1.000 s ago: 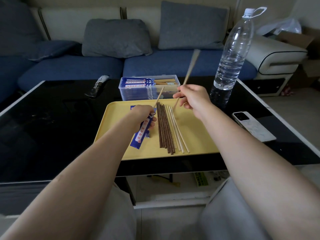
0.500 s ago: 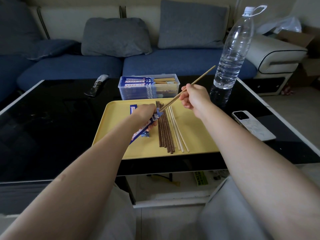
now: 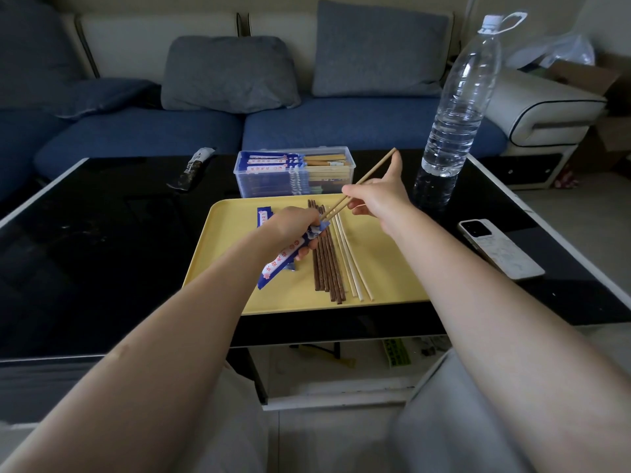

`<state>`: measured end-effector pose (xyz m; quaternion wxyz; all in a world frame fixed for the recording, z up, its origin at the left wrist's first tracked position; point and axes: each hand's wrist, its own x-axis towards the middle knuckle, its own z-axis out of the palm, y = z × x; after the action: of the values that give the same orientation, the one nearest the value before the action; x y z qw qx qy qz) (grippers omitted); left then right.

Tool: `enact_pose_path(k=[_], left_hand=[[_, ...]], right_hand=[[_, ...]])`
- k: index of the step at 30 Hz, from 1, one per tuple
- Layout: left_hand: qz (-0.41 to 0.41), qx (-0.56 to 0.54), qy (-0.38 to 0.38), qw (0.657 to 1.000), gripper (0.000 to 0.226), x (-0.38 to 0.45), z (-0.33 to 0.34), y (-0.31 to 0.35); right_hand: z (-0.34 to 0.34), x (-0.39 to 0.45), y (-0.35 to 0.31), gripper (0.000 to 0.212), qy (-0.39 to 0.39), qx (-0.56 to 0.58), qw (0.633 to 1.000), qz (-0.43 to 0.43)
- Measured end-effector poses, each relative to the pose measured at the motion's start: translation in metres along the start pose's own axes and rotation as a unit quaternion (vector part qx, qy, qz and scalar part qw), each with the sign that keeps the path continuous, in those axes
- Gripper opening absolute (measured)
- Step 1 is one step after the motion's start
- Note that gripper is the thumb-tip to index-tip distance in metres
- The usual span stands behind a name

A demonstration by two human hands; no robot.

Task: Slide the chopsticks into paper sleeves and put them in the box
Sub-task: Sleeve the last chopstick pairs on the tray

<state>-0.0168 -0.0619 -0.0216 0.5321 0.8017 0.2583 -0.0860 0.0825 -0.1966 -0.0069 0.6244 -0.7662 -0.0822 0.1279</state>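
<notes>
Over the yellow tray (image 3: 218,268), the left hand (image 3: 290,227) grips a blue paper sleeve (image 3: 283,264); the right hand (image 3: 375,199) pinches a pale chopstick pair (image 3: 362,180), upright a second ago, now lowered with tips at the sleeve's mouth, so insertion is starting; behind the tray waits the clear box (image 3: 293,172).

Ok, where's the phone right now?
In the head view the phone lies flat on the black table, right of the yellow tray, nearer than the water bottle.

Right hand (image 3: 374,199) grip on chopsticks (image 3: 358,184) — tips at left hand's (image 3: 290,225) sleeve (image 3: 285,261)
</notes>
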Motion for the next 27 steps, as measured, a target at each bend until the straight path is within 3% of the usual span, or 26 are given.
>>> enact_pose_path(k=[9,11,14,16,18,22,27], left_hand=[[-0.004,0.006,0.005,1.0,0.016,-0.001,0.0,0.001],[-0.01,0.0,0.01,1.0,0.017,0.0,-0.001,0.0],[-0.015,-0.005,0.017,1.0,0.016,0.003,-0.004,-0.001],[-0.016,-0.004,0.02,1.0,0.016,0.003,-0.004,-0.001],[-0.02,-0.018,0.025,0.999,0.02,0.004,-0.004,-0.002],[-0.017,-0.033,0.072,0.997,0.026,0.007,-0.004,-0.002],[0.053,0.125,0.182,0.974,0.029,0.018,-0.015,0.001]], right_hand=[[-0.003,0.003,0.002,0.119,0.019,0.002,1.0,-0.017],[-0.005,0.007,0.005,0.1,0.019,0.009,0.999,-0.024],[-0.006,0.009,0.009,0.047,0.023,-0.014,0.999,-0.046],[-0.004,0.006,0.011,0.025,0.013,-0.042,0.997,-0.058],[0.0,0.004,0.012,0.021,-0.004,-0.038,0.998,-0.056],[0.004,0.004,0.009,0.022,-0.035,0.091,0.995,0.006],[0.002,0.01,0.006,0.022,-0.111,0.222,0.967,0.061]])
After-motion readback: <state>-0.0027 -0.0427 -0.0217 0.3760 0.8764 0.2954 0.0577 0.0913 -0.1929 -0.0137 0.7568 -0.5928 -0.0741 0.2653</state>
